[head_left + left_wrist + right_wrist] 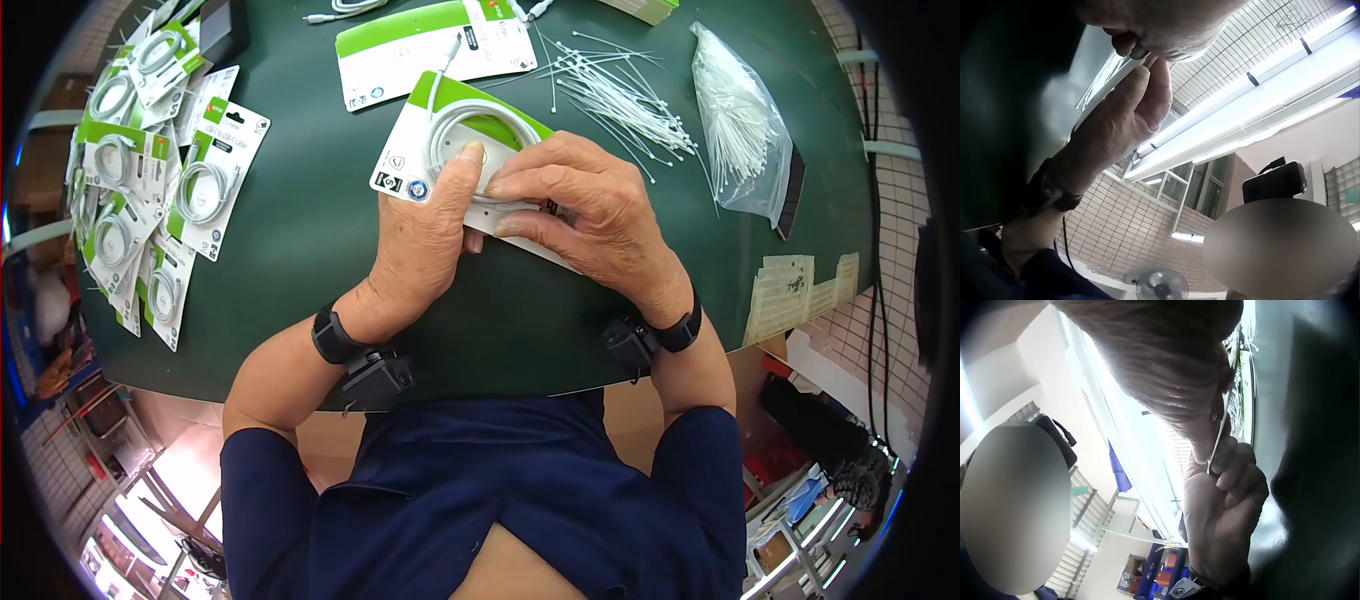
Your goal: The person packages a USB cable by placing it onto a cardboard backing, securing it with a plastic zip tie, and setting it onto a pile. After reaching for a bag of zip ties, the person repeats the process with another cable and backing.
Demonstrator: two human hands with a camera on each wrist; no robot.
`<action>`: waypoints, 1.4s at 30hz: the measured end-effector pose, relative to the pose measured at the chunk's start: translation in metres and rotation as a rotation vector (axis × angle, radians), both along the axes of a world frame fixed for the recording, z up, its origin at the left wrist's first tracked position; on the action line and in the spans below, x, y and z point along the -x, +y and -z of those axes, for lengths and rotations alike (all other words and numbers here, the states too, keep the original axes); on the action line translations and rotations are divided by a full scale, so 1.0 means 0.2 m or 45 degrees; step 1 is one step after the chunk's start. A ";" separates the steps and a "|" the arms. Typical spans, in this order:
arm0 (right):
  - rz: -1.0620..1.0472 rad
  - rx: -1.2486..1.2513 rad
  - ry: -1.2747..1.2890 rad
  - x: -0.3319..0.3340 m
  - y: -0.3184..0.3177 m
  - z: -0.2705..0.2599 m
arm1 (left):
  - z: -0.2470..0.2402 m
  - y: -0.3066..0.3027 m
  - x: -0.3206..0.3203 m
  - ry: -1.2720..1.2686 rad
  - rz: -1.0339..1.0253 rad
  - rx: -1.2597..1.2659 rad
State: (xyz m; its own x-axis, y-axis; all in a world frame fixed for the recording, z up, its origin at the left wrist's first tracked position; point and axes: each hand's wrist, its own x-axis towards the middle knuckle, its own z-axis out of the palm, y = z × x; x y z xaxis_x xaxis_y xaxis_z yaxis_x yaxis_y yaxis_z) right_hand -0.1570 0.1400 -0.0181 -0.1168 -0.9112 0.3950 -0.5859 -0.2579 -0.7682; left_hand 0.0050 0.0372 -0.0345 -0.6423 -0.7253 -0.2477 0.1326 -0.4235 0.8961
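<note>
A white and green packaging card (405, 150) with a coiled white USB cable (437, 140) on its front is tilted above the table. My left hand (425, 225) grips its lower left part, thumb pressed over the coil and fingers behind the card. From the other side my right hand (590, 205) pinches at the coil's lower right, with index fingertip and thumb close together on the card's front. Its fingers cover that side of the coil; I cannot tell whether they also hold a tie. In the right wrist view, the left hand (1225, 506) shows curled below the right.
Carded cables (205, 190) are heaped at the left. Beyond the held card lies another card (385, 70). Loose white cable ties (625, 105) are spread at the back right, beside a clear bag of ties (740, 120). Taped paper (785, 290) marks the table's right edge.
</note>
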 end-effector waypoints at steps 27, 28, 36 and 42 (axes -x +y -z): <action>0.063 0.209 0.225 -0.04 -0.03 -0.01 | -0.07 -0.05 -0.01 -0.096 -0.073 0.324; 0.102 0.269 0.198 -0.03 -0.03 -0.02 | -0.07 -0.06 -0.02 -0.091 -0.126 0.366; 0.618 -0.199 0.269 0.28 0.09 -0.05 | -0.05 -0.20 -0.06 -0.112 -0.315 0.413; 0.675 -0.548 0.456 0.38 0.12 0.03 | -0.02 -0.24 -0.06 -0.052 -0.314 0.406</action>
State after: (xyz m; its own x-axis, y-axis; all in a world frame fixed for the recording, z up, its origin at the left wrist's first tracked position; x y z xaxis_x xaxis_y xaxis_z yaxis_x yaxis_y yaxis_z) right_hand -0.2328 0.1645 -0.0231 -0.5127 -0.8509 0.1145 -0.7795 0.4054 -0.4776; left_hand 0.0160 -0.0110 -0.0305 -0.4337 -0.9010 -0.0068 0.1569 -0.0830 0.9841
